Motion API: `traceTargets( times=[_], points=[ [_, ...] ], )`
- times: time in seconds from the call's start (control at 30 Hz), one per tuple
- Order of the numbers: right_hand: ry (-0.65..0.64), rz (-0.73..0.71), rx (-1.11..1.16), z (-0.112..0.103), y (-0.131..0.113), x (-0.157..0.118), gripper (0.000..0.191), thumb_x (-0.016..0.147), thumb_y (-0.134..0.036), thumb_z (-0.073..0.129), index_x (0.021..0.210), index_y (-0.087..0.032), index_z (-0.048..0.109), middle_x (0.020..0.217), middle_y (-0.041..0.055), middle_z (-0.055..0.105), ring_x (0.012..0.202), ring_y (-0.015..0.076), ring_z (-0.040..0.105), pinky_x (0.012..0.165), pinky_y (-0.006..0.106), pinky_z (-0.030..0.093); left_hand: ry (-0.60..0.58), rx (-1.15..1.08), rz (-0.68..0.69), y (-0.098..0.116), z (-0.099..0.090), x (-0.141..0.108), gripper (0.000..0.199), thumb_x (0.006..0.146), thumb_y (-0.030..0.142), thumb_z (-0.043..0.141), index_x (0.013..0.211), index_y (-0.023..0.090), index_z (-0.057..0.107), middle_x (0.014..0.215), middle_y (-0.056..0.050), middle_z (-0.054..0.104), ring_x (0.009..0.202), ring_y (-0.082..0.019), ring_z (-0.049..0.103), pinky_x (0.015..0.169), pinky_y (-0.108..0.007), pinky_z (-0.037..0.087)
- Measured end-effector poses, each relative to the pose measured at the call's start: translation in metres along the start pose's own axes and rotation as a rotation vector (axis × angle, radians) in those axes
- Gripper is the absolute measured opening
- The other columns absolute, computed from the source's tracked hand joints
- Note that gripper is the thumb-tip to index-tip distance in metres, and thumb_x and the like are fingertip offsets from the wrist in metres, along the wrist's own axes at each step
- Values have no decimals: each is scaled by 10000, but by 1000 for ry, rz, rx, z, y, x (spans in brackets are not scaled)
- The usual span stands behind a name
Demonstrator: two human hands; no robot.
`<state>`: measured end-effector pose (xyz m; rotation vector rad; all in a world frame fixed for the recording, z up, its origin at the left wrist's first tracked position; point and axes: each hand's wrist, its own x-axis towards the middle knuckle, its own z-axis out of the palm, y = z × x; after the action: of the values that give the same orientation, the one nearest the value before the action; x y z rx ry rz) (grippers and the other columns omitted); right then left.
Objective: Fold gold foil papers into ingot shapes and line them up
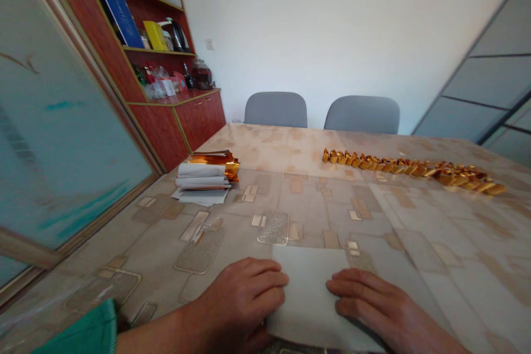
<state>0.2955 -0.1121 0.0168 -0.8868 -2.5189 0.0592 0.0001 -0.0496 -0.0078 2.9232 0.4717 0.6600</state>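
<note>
A white, roughly square sheet of paper (309,296) lies in front of me near the table's close edge. My left hand (249,301) is at its left side, fingers bent and closed on that edge, with the thumb mostly hidden underneath. On the opposite side, my right hand (373,298) has its fingers together over the paper's right edge; its thumb is out of sight. Farther left is a stack of gold-and-white foil paper (203,174), some sheets curled. A long row of folded gold foil pieces (398,166) stretches across the far right of the table.
The patterned cover of the table (265,193) spreads all around my hands. Two grey chairs (276,109) stand behind the far edge, against a white wall. At left are a red-brown cabinet (199,121) with bottles and boxes, and a frosted glass door (62,121).
</note>
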Motion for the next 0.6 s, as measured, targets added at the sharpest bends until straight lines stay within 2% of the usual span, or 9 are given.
traceTargets(
  times=[0.1,0.2,0.27,0.3,0.4,0.5,0.6],
  points=[
    [-49,107,66,0,-1,-12,273,905,-273,677,1178,-257,668,1155,68,758,1070,227,705,942,296,580,64,-31,-78,3,5,1,121,971,244,530,898,196,614,1007,-35,759,953,-213,699,860,-341,553],
    [-29,264,169,4,0,-15,276,959,-298,620,1231,-258,647,1199,73,725,1138,243,669,989,360,553,62,-86,-227,4,8,9,183,994,229,483,865,201,609,861,-29,722,828,-189,678,765,-304,543],
    [-8,368,287,8,0,-9,203,1023,-282,493,1093,-243,679,1049,67,742,1006,229,694,878,355,573,47,-90,-319,5,8,14,171,988,216,476,887,199,612,811,-26,695,756,-187,662,685,-287,532],
    [-2,424,328,10,1,-4,249,1040,-270,442,986,-234,682,941,57,735,908,216,693,796,340,570,41,-82,-346,5,8,15,157,986,212,476,914,199,615,801,-22,689,728,-186,659,655,-282,526],
    [15,544,270,17,7,12,318,1033,-258,438,788,-212,635,750,32,670,730,198,630,663,322,497,22,-36,-375,4,10,19,146,994,224,471,1030,206,611,804,-12,697,702,-188,670,630,-277,530],
    [-3,583,118,26,16,21,258,986,-240,533,751,-208,635,733,31,652,734,214,602,682,341,446,3,12,-318,0,12,20,197,1011,220,430,1133,216,585,908,-23,732,783,-190,700,691,-281,561],
    [-3,591,15,33,24,22,196,950,-219,605,756,-212,636,745,25,650,748,221,593,690,341,419,17,97,-231,-2,14,20,277,996,190,414,1240,203,545,1247,-127,691,966,-224,710,780,-322,587]
  ],
)
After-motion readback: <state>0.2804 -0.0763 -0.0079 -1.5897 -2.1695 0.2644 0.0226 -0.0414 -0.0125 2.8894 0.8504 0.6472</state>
